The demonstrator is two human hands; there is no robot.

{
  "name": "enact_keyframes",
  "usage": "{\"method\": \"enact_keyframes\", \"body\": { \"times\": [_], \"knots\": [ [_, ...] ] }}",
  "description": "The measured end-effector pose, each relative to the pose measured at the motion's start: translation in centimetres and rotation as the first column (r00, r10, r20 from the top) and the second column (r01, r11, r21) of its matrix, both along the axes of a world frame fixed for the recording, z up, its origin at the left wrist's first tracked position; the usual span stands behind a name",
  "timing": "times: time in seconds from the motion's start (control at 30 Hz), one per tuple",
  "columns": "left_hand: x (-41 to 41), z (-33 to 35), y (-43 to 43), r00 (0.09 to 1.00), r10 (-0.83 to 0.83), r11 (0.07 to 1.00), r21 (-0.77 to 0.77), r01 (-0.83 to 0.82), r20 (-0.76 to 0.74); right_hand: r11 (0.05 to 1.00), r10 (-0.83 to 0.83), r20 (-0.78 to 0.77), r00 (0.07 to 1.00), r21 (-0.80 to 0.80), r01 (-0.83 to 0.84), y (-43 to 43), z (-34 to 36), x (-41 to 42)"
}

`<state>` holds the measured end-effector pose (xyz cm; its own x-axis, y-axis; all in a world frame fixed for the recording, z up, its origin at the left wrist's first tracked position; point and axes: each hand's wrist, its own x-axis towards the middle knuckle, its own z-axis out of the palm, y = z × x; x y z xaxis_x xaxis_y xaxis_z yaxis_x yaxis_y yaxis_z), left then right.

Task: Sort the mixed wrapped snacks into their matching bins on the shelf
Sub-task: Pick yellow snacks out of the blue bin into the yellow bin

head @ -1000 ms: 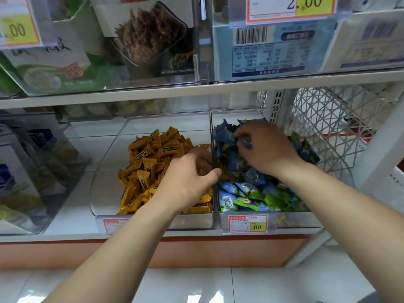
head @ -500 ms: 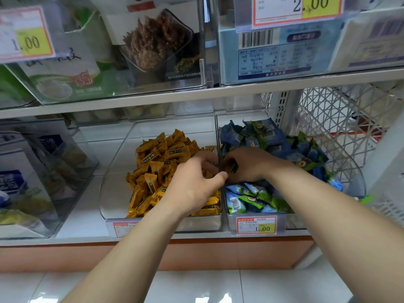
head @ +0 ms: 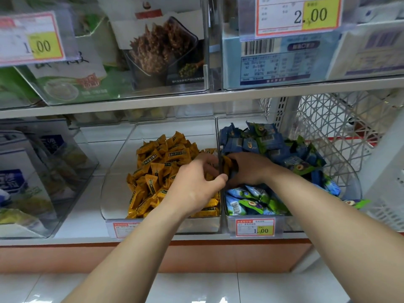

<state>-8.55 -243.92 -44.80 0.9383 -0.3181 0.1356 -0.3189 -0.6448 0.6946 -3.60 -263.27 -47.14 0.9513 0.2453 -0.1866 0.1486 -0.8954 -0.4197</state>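
Two clear bins stand side by side on the lower shelf. The left bin (head: 115, 193) holds a pile of yellow wrapped snacks (head: 161, 169). The right bin (head: 349, 182) holds blue and green wrapped snacks (head: 251, 141). My right hand (head: 251, 169) lies on the blue pile against the wall between the bins and pinches one yellow snack (head: 227, 165). My left hand (head: 194, 186) hovers over the yellow pile, its fingers loosely curled and its thumb at that same wall, just beside the pinched snack. I cannot tell if it touches the snack.
A white lattice basket (head: 338, 132) sits right of the bins. Another clear bin with boxed goods (head: 32, 171) stands at the left. The upper shelf (head: 153, 103) overhangs closely, carrying bins of packets. Price tags (head: 255, 227) hang on the bin fronts.
My right hand came forward and left from the back of the blue pile to the dividing wall and now pinches a yellow snack. My left hand stayed by the wall.
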Motion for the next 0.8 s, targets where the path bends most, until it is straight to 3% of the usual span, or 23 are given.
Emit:
{"method": "enact_keyframes", "body": {
  "times": [0.23,0.33,0.67,0.8],
  "knots": [
    [0.1,-0.2,0.1,1.000,-0.001,1.000,0.007,0.001,0.009,1.000,-0.019,-0.028,0.999,-0.012,0.019,0.5,-0.7,0.2],
    [0.1,-0.2,0.0,1.000,-0.001,1.000,0.012,0.000,0.014,0.999,-0.037,0.035,0.999,0.007,0.037,0.2,-1.0,0.3],
    [0.6,0.4,0.8,0.998,-0.049,0.999,-0.015,0.049,-0.026,0.931,-0.133,0.139,0.981,0.357,0.076,-1.0,1.3,-0.4],
    [0.4,0.6,0.5,0.997,-0.006,0.999,-0.034,0.008,0.072,0.870,-0.188,0.192,0.963,0.488,0.073,-1.4,3.2,-1.3]
  ]
}}
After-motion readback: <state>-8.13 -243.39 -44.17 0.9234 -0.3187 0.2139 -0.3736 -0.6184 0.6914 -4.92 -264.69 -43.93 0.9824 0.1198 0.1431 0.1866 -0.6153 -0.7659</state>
